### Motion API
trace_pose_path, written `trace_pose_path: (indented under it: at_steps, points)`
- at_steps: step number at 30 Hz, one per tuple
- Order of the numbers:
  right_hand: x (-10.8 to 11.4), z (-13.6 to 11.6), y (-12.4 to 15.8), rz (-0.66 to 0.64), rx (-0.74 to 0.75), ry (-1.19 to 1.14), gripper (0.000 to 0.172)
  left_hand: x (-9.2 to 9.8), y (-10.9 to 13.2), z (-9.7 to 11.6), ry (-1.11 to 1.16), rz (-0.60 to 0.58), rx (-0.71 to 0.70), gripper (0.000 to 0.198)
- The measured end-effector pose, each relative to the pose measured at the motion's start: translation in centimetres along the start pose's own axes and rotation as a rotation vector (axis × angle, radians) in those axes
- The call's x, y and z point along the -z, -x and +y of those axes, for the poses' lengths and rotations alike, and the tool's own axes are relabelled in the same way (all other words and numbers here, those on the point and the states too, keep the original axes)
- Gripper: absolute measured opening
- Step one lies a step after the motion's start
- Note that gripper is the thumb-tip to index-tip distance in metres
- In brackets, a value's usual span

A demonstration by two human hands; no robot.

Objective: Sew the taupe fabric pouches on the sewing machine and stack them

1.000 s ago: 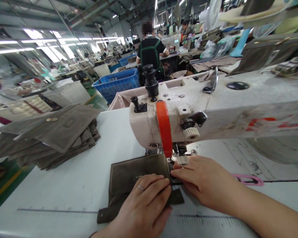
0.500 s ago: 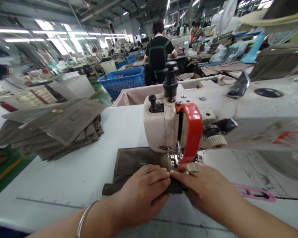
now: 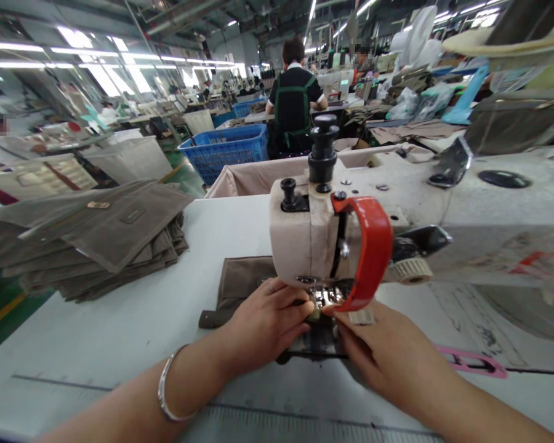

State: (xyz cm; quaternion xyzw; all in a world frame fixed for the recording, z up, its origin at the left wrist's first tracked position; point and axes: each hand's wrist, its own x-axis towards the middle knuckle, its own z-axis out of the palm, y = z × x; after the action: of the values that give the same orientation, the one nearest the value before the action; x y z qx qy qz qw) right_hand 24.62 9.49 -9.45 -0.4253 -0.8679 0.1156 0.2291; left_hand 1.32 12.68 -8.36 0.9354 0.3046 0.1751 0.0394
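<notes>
A dark brown-grey fabric panel [image 3: 242, 280] lies on the white table under the head of a sewing machine [image 3: 290, 246]. My left hand [image 3: 270, 317], with a ring and a bracelet, rests on the panel left of the presser foot [image 3: 322, 296]; its fingers are held together and closed on the cloth. Just right of the foot, my right hand [image 3: 373, 338] pinches the panel's near edge with thumb and forefinger, partly behind the red guard [image 3: 373, 255]. The needle and the stitch line are hidden.
A stack of similar brown-grey fabric pieces [image 3: 115, 234] lies at the table's left. A pink plastic piece [image 3: 473, 361] is to the right. Ruler marks [image 3: 277, 421] run along the front. Behind are a blue basket [image 3: 226, 151] and a seated co-worker [image 3: 295, 98].
The fabric panel has moved away from me, further under the machine head. Both hands have moved with it, and my left hand now covers the panel's label.
</notes>
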Motion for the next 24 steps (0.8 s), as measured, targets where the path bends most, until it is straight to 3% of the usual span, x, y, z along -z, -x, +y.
trace_pose_path:
  at_steps: [5,14,20,22,24]
  points:
    - [0.3,0.7,-0.4,0.094,-0.127,0.097,0.022,-0.1,0.9,-1.5,0.047,0.067,-0.021,0.019]
    - [1.3,1.3,-0.8,0.005,-0.133,0.161,0.030,-0.8,0.6,-0.2,0.123,0.169,-0.048,0.014]
    - [1.1,1.4,-0.6,-0.028,-0.127,0.188,0.026,-0.7,0.4,-1.0,0.264,0.189,0.056,0.012]
    - [0.9,1.1,-0.4,-0.015,-0.111,0.204,0.030,-0.7,0.4,-0.9,0.280,0.187,0.042,0.011]
    - [0.7,0.6,-0.3,0.041,-0.073,0.150,0.024,-0.7,0.3,-0.3,0.251,0.187,0.023,0.012]
